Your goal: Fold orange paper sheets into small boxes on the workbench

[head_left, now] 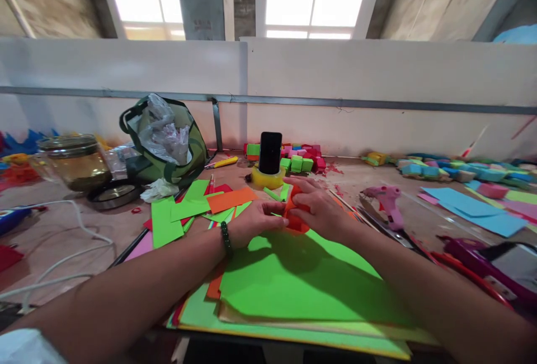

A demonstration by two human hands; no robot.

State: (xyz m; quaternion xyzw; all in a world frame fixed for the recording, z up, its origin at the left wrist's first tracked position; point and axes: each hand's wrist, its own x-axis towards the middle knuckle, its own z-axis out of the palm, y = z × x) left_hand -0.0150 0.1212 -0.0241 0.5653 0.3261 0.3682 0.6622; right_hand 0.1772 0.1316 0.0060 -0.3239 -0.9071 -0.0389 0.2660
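Note:
An orange folded paper piece (pixel 297 223) is held between both hands above a stack of green sheets (pixel 302 291). My left hand (pixel 262 220) pinches its left side with thumb and fingers; a dark beaded bracelet is on that wrist. My right hand (pixel 321 207) wraps its fingers over the top and right side of the piece. Beyond the hands, a phone (pixel 271 152) stands upright on a yellow tape roll (pixel 267 178). Green paper pieces (pixel 165 221) and an orange strip (pixel 232 199) lie left of the hands.
A green bag (pixel 191 143) with plastic inside, a glass jar (pixel 75 165) and its lid (pixel 113 192) stand left. Small paper blocks (pixel 297 162) are behind the phone. A pink glue gun (pixel 390 204), scissors (pixel 400 236) and blue sheets (pixel 474 210) lie right.

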